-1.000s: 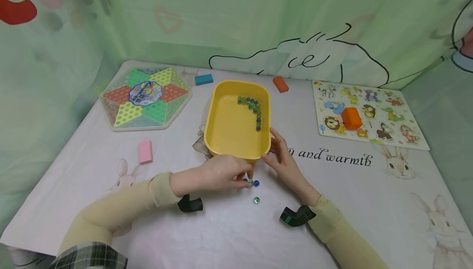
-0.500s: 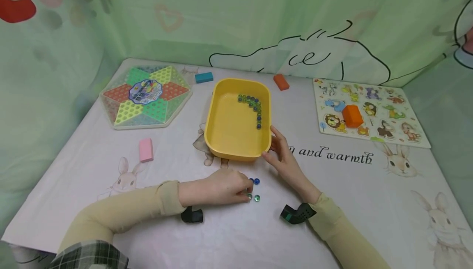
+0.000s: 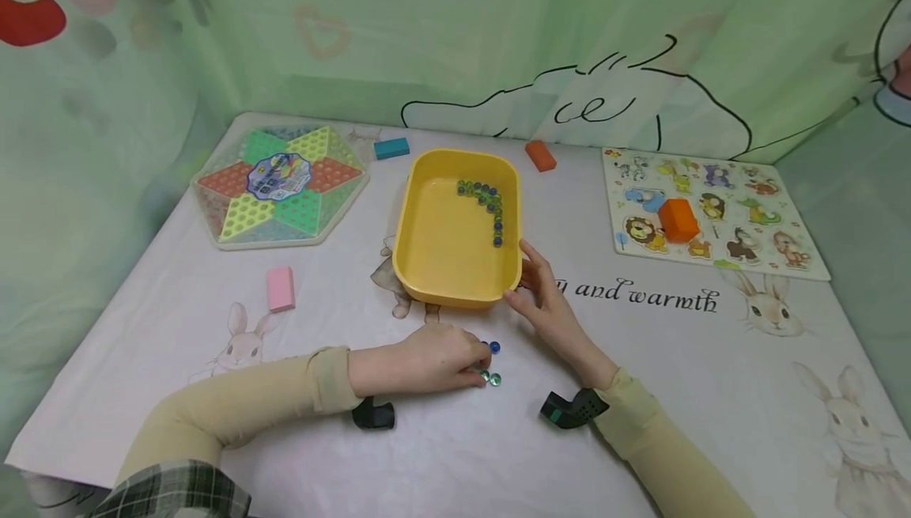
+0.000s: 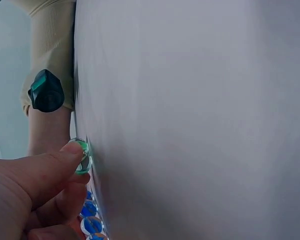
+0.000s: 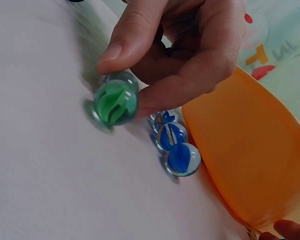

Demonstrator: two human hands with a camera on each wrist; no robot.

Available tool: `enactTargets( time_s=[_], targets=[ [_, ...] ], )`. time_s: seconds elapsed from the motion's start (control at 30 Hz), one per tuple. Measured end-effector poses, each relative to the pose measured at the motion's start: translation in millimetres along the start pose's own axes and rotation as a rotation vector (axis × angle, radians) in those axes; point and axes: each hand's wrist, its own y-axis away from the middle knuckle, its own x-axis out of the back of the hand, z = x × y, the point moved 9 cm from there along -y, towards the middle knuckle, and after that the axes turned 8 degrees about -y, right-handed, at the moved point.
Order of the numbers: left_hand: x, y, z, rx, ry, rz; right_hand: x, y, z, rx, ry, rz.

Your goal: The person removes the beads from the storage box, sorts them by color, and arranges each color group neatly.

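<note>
My left hand [image 3: 430, 360] pinches a green marble [image 3: 485, 376] between thumb and fingertips, low on the white cloth. A second green marble [image 5: 115, 103] lies right beside it, in front of it in the right wrist view. Just beyond, several blue marbles [image 5: 180, 159] form a short row, partly covered by the left fingers in the head view. My right hand [image 3: 551, 320] rests against the near right corner of the yellow tray [image 3: 441, 296], thumb at the corner and fingers along the side. Inside the tray, green and blue marbles [image 3: 491, 206] make a curved line.
A hexagonal Chinese checkers board [image 3: 281, 190] lies back left. Blue [image 3: 391, 149], orange-red [image 3: 541, 156] and pink blocks [image 3: 281, 289] stand around the tray. At right, an animal puzzle board [image 3: 719, 217] carries an orange block [image 3: 678, 221].
My left hand has moved nearer the body, away from the tray, drawing a green marble from the blue ones up beside the other green marble. The right hand stays at the tray.
</note>
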Motion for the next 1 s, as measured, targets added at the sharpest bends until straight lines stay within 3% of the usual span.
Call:
enactTargets(
  time_s=[0.37, 0.53, 0.67, 0.87, 1.0],
  targets=[
    [-2.0, -1.7, -1.4, 0.016, -0.017, -0.014, 0, 1, 0, 0.005, 0.003, -0.004],
    [6.1, -0.1, -1.3, 0.015, -0.008, 0.009, 0, 1, 0, 0.003, 0.000, -0.001],
    [26.2, -1.4, -0.8, -0.042, 0.102, 0.031, 0, 1, 1, 0.010, -0.004, -0.004],
    [68.3, -11.0, 0.6, -0.241, 0.282, -0.071, 1, 2, 0, 0.034, -0.011, -0.006],
    [92.7, -24.5, -19.2, -0.211, 0.306, -0.056, 1, 2, -1, 0.034, -0.019, -0.014]
  ],
)
